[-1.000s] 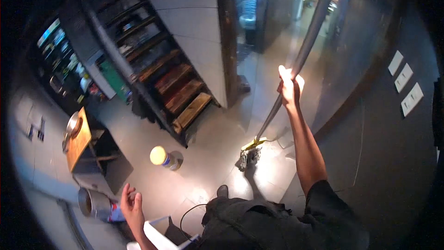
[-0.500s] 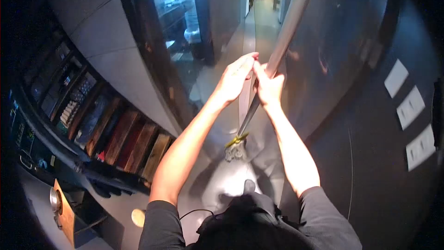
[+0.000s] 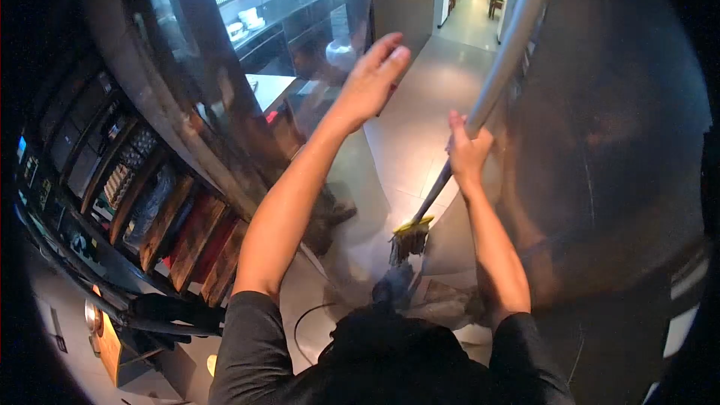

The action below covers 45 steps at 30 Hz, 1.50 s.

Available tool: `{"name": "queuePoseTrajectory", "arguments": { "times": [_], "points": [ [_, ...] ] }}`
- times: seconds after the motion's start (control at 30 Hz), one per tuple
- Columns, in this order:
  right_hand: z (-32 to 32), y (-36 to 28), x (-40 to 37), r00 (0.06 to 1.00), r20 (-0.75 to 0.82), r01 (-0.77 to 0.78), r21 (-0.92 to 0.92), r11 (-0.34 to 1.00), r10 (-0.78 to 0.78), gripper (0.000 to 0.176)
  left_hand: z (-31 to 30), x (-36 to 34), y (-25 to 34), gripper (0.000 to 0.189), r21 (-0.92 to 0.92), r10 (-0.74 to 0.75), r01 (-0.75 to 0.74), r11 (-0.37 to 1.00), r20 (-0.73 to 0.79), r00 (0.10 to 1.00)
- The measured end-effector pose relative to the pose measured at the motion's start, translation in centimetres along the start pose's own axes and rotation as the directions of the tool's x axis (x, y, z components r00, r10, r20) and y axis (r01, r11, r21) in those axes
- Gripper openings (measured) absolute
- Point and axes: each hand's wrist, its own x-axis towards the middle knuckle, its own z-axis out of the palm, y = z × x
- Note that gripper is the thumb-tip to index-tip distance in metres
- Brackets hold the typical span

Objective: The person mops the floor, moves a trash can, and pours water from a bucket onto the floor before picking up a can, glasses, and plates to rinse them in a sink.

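Observation:
My right hand (image 3: 471, 156) is wrapped around the long grey pole of a mop (image 3: 504, 67), with the thumb lying up along it. The pole slants down towards me and ends in a yellow clamp (image 3: 420, 223) with a head of grey-brown strands (image 3: 409, 244) low by the floor. My left hand (image 3: 373, 81) is raised to the left of the pole, holding nothing. Its fingers stretch forward, beside the glass panel (image 3: 300, 116) and overlapping the grey wall edge in this view.
Wooden shelves (image 3: 176, 217) with stacked items line the left. Behind the glass is a lit counter (image 3: 281, 22) with dishes. The tiled floor (image 3: 450, 75) runs ahead to a bright room with tables and people. A dark panel (image 3: 600, 120) stands close on the right.
My hands have moved apart: the left went up and left, while the right stays on the pole. The passage ahead appears wider, and the view has swung towards the right.

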Motion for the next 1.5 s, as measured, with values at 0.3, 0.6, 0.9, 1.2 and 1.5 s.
{"name": "queuePoseTrajectory", "arguments": {
  "times": [0.3, 0.6, 0.9, 1.2, 1.5],
  "points": [
    [2.0, 5.8, 13.5, 0.995, -0.025, 0.1, 0.11, 0.989, -0.098, 0.026, -13.7, 12.5, -3.8, 0.068, -0.272, 0.287, -0.306, 0.913, -0.107, 0.952],
    [4.4, 19.6, 31.4, 0.943, 0.174, 0.271, 0.084, 0.959, -0.282, 0.027, -28.4, 16.4, 0.6, 0.072, 0.135, 0.471, -0.451, 0.882, -0.25, 0.846],
    [17.3, 29.0, 52.2, 0.966, 0.154, 0.182, 0.161, 0.97, -0.207, 0.038, -26.4, 11.1, 1.6, 0.063, 0.426, 0.415, -0.18, 0.887, -0.561, 0.716],
    [35.9, 35.6, 65.4, 0.975, 0.193, 0.051, 0.287, 0.957, -0.11, 0.037, -24.2, 14.1, -16.3, 0.067, 0.551, 0.346, 0.288, 0.783, -0.771, 0.534],
    [51.5, 37.3, 70.6, 0.973, 0.226, -0.135, 0.415, 0.9, 0.042, 0.039, -31.5, 35.5, -33.1, 0.036, 0.175, 0.067, 0.175, 0.969, -0.867, 0.494]
  ]
}}
